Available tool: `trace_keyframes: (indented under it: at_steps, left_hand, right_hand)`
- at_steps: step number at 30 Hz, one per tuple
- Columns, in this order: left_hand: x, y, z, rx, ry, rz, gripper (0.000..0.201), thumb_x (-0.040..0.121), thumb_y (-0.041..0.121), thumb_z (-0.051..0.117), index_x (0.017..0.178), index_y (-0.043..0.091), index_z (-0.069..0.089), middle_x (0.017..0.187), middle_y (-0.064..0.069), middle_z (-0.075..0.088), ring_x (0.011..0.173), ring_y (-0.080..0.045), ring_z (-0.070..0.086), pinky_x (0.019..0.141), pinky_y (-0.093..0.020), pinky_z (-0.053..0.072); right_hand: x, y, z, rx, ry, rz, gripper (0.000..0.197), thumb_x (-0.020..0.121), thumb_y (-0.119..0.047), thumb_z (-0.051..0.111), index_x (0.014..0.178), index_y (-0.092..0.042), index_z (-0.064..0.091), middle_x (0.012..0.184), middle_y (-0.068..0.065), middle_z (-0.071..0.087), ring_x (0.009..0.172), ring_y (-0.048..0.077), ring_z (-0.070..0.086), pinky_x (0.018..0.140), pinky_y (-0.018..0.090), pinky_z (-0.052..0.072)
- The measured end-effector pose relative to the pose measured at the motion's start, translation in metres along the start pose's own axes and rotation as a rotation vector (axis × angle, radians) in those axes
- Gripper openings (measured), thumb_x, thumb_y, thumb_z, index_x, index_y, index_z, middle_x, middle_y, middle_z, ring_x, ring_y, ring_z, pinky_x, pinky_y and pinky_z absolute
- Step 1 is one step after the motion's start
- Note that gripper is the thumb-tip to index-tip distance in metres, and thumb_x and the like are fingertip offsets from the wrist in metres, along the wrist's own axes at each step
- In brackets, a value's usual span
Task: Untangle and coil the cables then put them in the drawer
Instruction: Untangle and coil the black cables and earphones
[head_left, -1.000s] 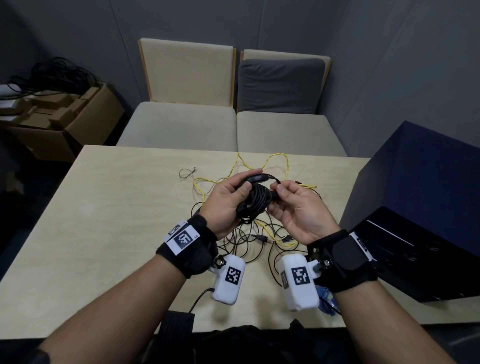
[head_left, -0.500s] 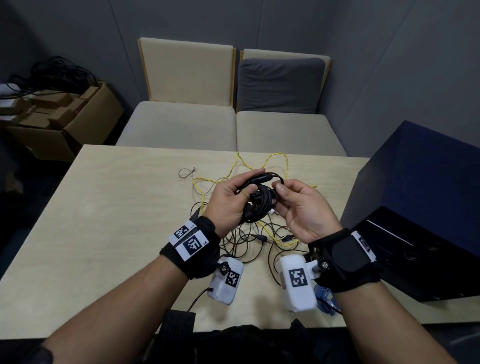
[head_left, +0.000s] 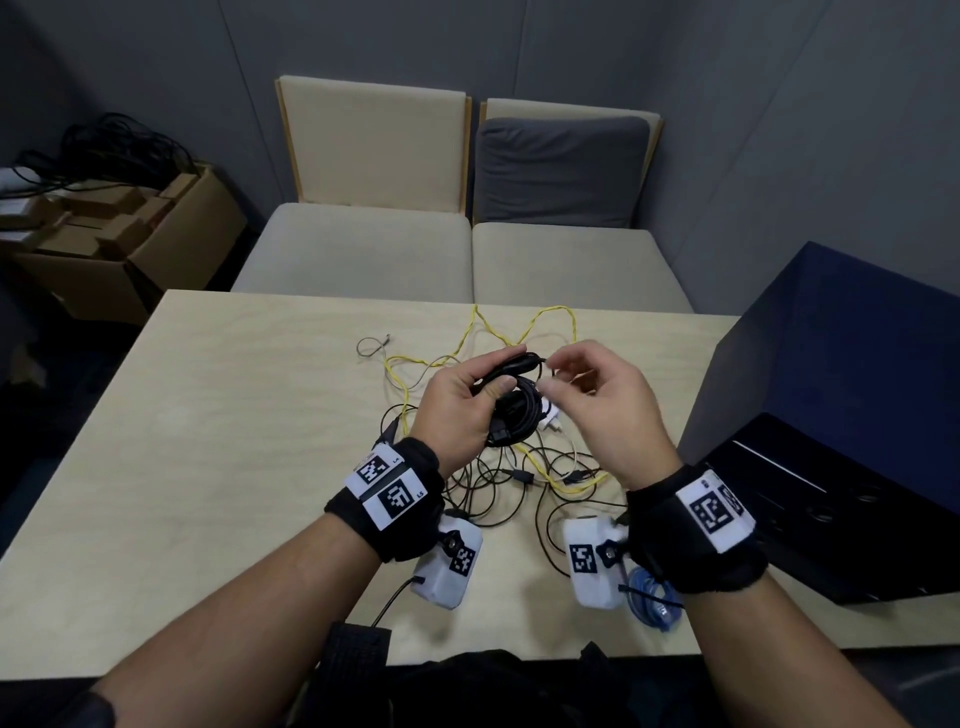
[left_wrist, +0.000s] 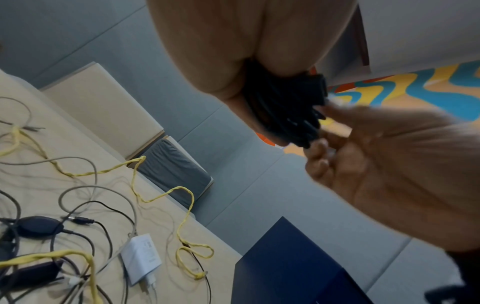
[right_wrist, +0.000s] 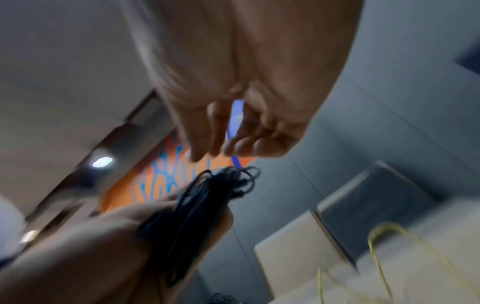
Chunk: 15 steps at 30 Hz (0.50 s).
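My left hand grips a coiled black cable above the table, thumb over the top of the bundle. The coil also shows in the left wrist view and, blurred, in the right wrist view. My right hand hovers back-up beside the coil's top loop, fingers curled, thumb and forefinger close together. Whether they pinch the thin wire is unclear. Under both hands lies a tangle of black and grey cables with a yellow cable and a white charger.
A dark blue cabinet stands on the table's right side, its black drawer pulled open toward me. A small blue coil lies by my right wrist. Beige seats are behind the table, a cardboard box left.
My right hand has turned over from palm-up to back-up and risen slightly at the coil's top. The left hand keeps its grip and has shifted little.
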<state>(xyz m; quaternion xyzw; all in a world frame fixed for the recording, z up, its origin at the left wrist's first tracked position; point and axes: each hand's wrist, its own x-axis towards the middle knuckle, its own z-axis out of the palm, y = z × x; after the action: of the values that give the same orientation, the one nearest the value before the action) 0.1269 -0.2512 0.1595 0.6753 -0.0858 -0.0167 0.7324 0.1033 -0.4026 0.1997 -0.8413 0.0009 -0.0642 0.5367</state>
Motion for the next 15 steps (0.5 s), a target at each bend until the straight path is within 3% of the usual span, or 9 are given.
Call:
trace_keyframes:
  at_steps: [2,4,7,10,15]
  left_hand:
    - [0.001,0.000,0.002,-0.011,0.017,-0.026,0.035,0.091,-0.002,0.056,0.110,0.026,0.064,0.103,0.007,0.069,0.095,-0.001,0.065,0.086,-0.017,0.049]
    - [0.001,0.001,0.004,-0.031,0.027,-0.058,0.031,0.091,0.000,0.056,0.111,0.022,0.065,0.101,0.004,0.070,0.089,0.000,0.066,0.078,-0.016,0.051]
    - [0.002,0.000,0.003,0.009,0.033,-0.076,0.030,0.092,0.002,0.056,0.111,0.023,0.065,0.099,0.005,0.070,0.084,0.004,0.065,0.074,-0.014,0.050]
    - [0.002,-0.001,0.002,-0.004,0.033,-0.114,0.029,0.092,0.002,0.057,0.108,0.025,0.066,0.095,0.009,0.070,0.082,0.002,0.066,0.072,-0.017,0.051]
    - [0.000,0.000,0.000,-0.049,0.024,-0.180,0.031,0.090,-0.003,0.056,0.115,0.012,0.066,0.099,0.003,0.069,0.081,0.001,0.067,0.064,-0.017,0.053]
  right_hand:
    - [-0.004,-0.007,0.005,-0.184,-0.145,-0.188,0.021,0.077,-0.008,0.073,0.088,-0.025,0.067,0.085,-0.009,0.056,0.068,-0.003,0.050,0.067,0.008,0.038]
    - [-0.005,-0.006,0.010,-0.360,-0.247,-0.269,0.028,0.077,-0.007,0.071,0.100,-0.025,0.070,0.092,-0.008,0.051,0.073,-0.008,0.048,0.071,0.006,0.035]
    - [-0.003,-0.006,0.011,-0.510,-0.295,-0.274,0.034,0.081,-0.010,0.066,0.111,-0.026,0.066,0.101,-0.007,0.049,0.075,0.001,0.045,0.075,0.021,0.041]
    - [-0.002,-0.012,0.012,-0.602,-0.367,-0.288,0.038,0.081,-0.009,0.066,0.115,-0.024,0.063,0.109,-0.003,0.051,0.091,0.019,0.055,0.080,0.039,0.048]
    - [0.000,-0.017,0.012,-0.732,-0.461,-0.329,0.032,0.084,-0.014,0.061,0.113,-0.026,0.058,0.116,-0.008,0.047,0.096,0.025,0.057,0.075,0.041,0.049]
